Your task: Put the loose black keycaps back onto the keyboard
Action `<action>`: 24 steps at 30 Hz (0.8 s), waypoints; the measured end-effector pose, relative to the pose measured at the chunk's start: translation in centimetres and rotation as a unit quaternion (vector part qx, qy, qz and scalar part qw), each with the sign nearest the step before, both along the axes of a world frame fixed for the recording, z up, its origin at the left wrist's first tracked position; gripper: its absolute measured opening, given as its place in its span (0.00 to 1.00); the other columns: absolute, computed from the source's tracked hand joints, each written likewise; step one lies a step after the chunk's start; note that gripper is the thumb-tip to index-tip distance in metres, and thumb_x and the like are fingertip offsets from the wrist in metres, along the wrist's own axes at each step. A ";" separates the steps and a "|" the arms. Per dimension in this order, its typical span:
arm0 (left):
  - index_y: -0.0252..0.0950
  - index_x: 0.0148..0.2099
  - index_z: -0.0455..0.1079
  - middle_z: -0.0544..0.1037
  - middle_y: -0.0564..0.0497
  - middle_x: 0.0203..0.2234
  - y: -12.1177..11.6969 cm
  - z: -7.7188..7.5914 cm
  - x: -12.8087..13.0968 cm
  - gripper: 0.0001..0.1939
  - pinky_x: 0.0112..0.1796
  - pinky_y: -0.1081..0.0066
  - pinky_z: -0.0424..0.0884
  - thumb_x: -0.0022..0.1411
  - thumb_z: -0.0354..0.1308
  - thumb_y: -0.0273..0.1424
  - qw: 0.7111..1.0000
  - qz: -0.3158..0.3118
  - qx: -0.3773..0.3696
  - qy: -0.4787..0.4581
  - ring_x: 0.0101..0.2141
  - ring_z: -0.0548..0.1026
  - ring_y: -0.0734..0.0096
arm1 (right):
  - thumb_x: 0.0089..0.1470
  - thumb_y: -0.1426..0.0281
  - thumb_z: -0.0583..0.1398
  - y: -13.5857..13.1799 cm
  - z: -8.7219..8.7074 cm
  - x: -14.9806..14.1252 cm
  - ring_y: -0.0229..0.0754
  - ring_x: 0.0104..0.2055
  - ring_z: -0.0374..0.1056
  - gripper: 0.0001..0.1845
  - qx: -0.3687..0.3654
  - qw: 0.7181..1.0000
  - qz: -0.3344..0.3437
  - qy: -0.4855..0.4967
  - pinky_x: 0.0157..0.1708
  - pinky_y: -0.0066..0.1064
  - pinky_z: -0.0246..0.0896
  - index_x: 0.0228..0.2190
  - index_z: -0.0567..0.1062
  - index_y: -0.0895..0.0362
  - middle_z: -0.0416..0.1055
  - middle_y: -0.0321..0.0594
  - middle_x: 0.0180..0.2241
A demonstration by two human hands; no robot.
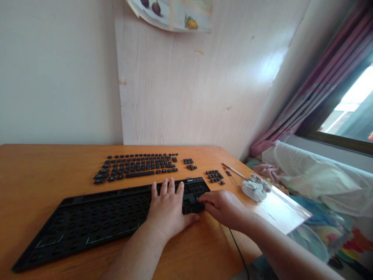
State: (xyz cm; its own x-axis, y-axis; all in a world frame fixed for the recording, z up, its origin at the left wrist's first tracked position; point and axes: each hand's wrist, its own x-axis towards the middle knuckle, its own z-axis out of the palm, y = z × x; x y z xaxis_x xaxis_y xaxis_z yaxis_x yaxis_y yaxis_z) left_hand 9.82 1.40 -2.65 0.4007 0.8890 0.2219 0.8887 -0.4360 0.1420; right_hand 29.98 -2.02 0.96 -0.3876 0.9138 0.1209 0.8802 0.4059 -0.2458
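Note:
A black keyboard [101,217] lies slantwise on the desk, most of its key places stripped of their caps. My left hand [167,206] rests palm down across its right part, fingers spread. At the keyboard's right end, over the number pad, my right hand [220,206] has thumb and forefinger pinched together. Whatever may be between those fingertips is hidden. Behind the keyboard, loose black keycaps [141,166] are laid out in rows in key order. Smaller groups of arrow and navigation keycaps [189,161] and number keycaps [214,175] sit to their right.
A thin white pen-like stick [233,170], a small dark piece with wire [228,173] and a crumpled whitish cloth [255,187] lie at the right. A pale sheet [282,208] overhangs the desk edge. The black cable [240,252] runs down over the front edge.

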 end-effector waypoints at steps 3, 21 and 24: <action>0.37 0.66 0.50 0.50 0.34 0.64 0.0 0.0 0.0 0.57 0.57 0.42 0.31 0.42 0.45 0.68 1.000 -0.003 0.003 -0.004 0.63 0.45 0.42 | 0.53 0.72 0.52 0.2 0.3 0.1 0.40 0.35 0.71 0.16 0.004 1.000 0.000 0.002 0.34 0.27 0.58 0.39 0.77 0.51 0.77 0.37 0.35; 0.37 0.66 0.49 0.50 0.33 0.64 0.2 -0.5 0.1 0.58 0.57 0.41 0.29 0.41 0.46 0.68 1.000 -0.003 0.013 -0.003 0.63 0.44 0.41 | 0.52 0.72 0.52 0.2 0.1 0.8 0.40 0.34 0.70 0.15 0.018 0.999 -0.048 0.008 0.33 0.27 0.57 0.37 0.77 0.52 0.77 0.38 0.33; 0.37 0.66 0.49 0.50 0.33 0.64 0.2 -0.5 0.1 0.58 0.57 0.41 0.29 0.41 0.46 0.68 1.000 -0.001 0.014 -0.001 0.63 0.45 0.40 | 0.52 0.72 0.52 0.3 0.3 1.4 0.39 0.33 0.69 0.16 0.024 0.998 -0.048 0.028 0.33 0.27 0.57 0.37 0.78 0.53 0.76 0.38 0.33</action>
State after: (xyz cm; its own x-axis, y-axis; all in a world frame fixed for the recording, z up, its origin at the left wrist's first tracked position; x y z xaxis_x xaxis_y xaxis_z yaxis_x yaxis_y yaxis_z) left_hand 9.90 1.58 -3.16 0.4015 0.8816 0.2480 0.8879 -0.4411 0.1307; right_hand 31.35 -1.73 1.24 -0.2907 0.9388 0.1848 0.9007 0.3337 -0.2783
